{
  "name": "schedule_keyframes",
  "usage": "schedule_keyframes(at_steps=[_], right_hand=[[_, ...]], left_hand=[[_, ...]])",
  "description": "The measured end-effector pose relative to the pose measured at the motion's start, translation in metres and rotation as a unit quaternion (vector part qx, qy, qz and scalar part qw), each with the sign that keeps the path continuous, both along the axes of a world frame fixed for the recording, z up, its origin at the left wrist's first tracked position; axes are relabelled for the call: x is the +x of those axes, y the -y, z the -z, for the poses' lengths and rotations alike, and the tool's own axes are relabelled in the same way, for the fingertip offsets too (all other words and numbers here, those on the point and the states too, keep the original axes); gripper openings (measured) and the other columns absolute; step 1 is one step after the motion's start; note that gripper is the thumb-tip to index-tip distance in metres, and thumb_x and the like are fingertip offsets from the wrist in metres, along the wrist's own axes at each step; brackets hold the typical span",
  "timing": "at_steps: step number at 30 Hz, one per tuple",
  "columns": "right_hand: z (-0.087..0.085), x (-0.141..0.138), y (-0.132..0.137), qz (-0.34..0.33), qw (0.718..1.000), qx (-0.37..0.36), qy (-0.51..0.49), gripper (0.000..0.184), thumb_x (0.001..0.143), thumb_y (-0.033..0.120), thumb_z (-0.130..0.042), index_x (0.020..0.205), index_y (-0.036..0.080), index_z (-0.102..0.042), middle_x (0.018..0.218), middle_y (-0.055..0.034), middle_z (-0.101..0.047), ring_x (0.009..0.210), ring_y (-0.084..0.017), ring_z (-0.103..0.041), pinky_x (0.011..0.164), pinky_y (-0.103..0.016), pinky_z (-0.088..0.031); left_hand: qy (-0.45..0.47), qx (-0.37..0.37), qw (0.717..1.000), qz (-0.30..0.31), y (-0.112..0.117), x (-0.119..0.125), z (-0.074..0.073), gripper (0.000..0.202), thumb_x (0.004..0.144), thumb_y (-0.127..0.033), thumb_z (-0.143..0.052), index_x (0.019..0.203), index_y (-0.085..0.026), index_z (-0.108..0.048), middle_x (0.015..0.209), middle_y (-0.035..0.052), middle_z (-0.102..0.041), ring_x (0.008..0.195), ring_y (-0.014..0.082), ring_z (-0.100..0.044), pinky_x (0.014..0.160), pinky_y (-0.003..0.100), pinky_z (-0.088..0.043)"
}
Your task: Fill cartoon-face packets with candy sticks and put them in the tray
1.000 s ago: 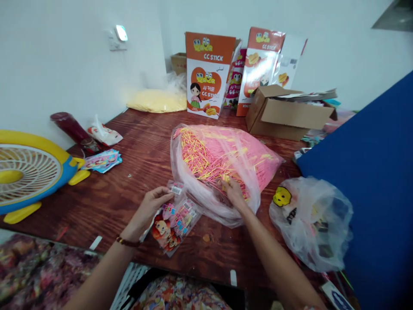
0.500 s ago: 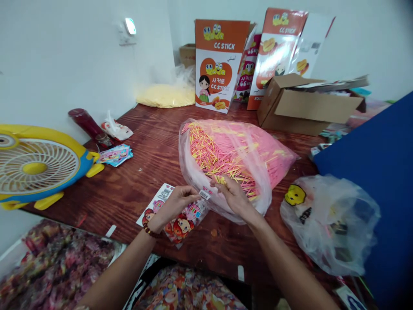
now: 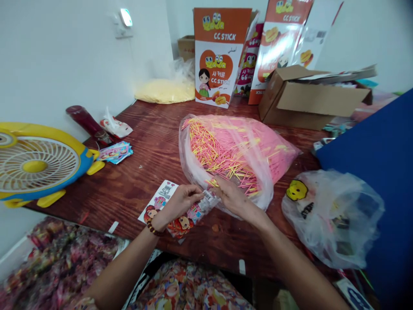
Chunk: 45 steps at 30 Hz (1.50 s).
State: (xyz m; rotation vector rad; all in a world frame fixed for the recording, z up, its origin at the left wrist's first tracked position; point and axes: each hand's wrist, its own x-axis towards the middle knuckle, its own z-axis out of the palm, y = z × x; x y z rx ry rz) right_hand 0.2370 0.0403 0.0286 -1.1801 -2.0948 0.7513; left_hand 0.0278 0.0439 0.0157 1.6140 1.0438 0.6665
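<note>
Compared with the frame a second before, the two hands are seen drawn together at the near edge of the desk point(image 3: 145, 142): the right hand point(image 3: 234, 199), which was then pushed into the mouth of the large bag of pink and yellow sticks point(image 3: 235, 150), is now brought out to meet the left. The small printed packet point(image 3: 190, 213), earlier held flat by the left hand alone, is now pinched from both ends. The left hand point(image 3: 179, 201) is closed on its upper edge, and the right hand is closed on the white barcoded end, with a few yellow sticks seemingly caught under its fingers. The packet is thus held between the hands, just above the desk and touching the front of the stick bag. A flat printed card point(image 3: 159, 200) is seen lying under the left wrist. A crumpled clear bag with a yellow smiley point(image 3: 332, 215) lies to the right, well apart from the hands.
</note>
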Motion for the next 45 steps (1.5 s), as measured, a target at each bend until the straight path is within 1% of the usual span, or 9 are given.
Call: schedule_keyframes(at_steps=[13,18,20,24,26,31,37,42,45], right_hand=[[0.01,0.004,0.007,0.005,0.998,-0.03,-0.059,0.011,0.093,0.028,-0.054,0.089,0.025,-0.063,0.084,-0.0028,-0.066,0.081,-0.021,-0.058,0.075,-0.031,-0.045],[0.009,0.011,0.005,0.054,0.987,-0.083,-0.127,0.019,0.092,0.037,-0.056,0.08,0.023,-0.06,0.071,0.0006,-0.063,0.069,-0.017,-0.057,0.068,-0.03,-0.045],[0.005,0.011,0.004,0.103,0.967,-0.102,-0.211,0.022,0.093,0.04,-0.054,0.08,0.023,-0.058,0.069,0.0014,-0.062,0.065,-0.016,-0.057,0.067,-0.029,-0.046],[-0.007,-0.001,0.007,0.157,0.875,-0.113,-0.443,0.016,0.093,0.038,-0.05,0.097,0.023,-0.055,0.076,0.0005,-0.066,0.071,-0.016,-0.065,0.071,-0.031,-0.051],[-0.011,-0.011,0.009,0.167,0.849,-0.105,-0.49,0.015,0.093,0.038,-0.047,0.098,0.025,-0.053,0.078,-0.0003,-0.067,0.077,-0.018,-0.067,0.074,-0.034,-0.053],[-0.008,-0.03,0.01,0.196,0.855,-0.096,-0.471,0.023,0.095,0.044,-0.044,0.096,0.025,-0.057,0.086,-0.0041,-0.071,0.091,-0.023,-0.069,0.082,-0.039,-0.055],[0.003,-0.035,0.014,0.184,0.835,-0.12,-0.504,0.018,0.092,0.039,-0.051,0.1,0.024,-0.057,0.086,-0.0034,-0.074,0.098,-0.023,-0.07,0.09,-0.042,-0.054],[0.0,-0.03,0.022,0.133,0.885,-0.132,-0.426,0.018,0.093,0.034,-0.055,0.1,0.023,-0.067,0.112,-0.0032,-0.074,0.118,-0.021,-0.062,0.111,-0.04,-0.039],[-0.005,-0.025,0.023,0.117,0.886,-0.158,-0.419,0.023,0.093,0.037,-0.058,0.11,0.024,-0.068,0.12,-0.0036,-0.072,0.118,-0.021,-0.062,0.108,-0.04,-0.043]], left_hand=[[-0.006,-0.004,1.0,0.021,0.005,0.004,0.011,0.034,0.088,-0.044,-0.06,0.068,-0.016,-0.059,0.062,-0.0023,-0.049,0.059,0.0108,-0.039,0.055,0.022,-0.032],[-0.008,0.016,0.999,0.028,0.009,0.008,0.01,0.04,0.093,-0.045,-0.051,0.064,-0.018,-0.048,0.061,-0.0027,-0.042,0.06,0.0112,-0.036,0.056,0.023,-0.031],[-0.002,0.032,0.999,0.029,0.01,0.009,0.008,0.039,0.094,-0.045,-0.05,0.065,-0.018,-0.048,0.063,-0.0022,-0.043,0.061,0.0118,-0.038,0.058,0.024,-0.032],[0.003,0.06,0.998,0.027,0.014,0.014,0.003,0.038,0.095,-0.043,-0.049,0.067,-0.018,-0.051,0.067,-0.0006,-0.047,0.065,0.0132,-0.042,0.062,0.025,-0.034],[0.004,0.064,0.998,0.019,0.015,0.017,0.001,0.037,0.096,-0.043,-0.048,0.067,-0.018,-0.05,0.067,-0.0006,-0.047,0.065,0.0134,-0.041,0.062,0.025,-0.034],[0.017,0.072,0.997,0.006,0.016,0.021,-0.002,0.037,0.096,-0.042,-0.048,0.067,-0.019,-0.047,0.067,-0.0009,-0.045,0.065,0.0134,-0.039,0.062,0.025,-0.034],[0.056,0.052,0.997,-0.013,0.015,0.02,0.0,0.035,0.095,-0.039,-0.05,0.068,-0.018,-0.048,0.068,-0.0021,-0.043,0.066,0.0121,-0.038,0.062,0.024,-0.034],[0.103,0.014,0.994,-0.023,0.013,0.024,-0.001,0.031,0.092,-0.037,-0.056,0.07,-0.016,-0.052,0.068,-0.003,-0.045,0.066,0.0106,-0.039,0.063,0.022,-0.035],[0.134,-0.022,0.991,-0.019,0.011,0.026,-0.002,0.027,0.09,-0.037,-0.058,0.076,-0.014,-0.06,0.071,-0.0019,-0.053,0.068,0.0109,-0.044,0.065,0.022,-0.037]])
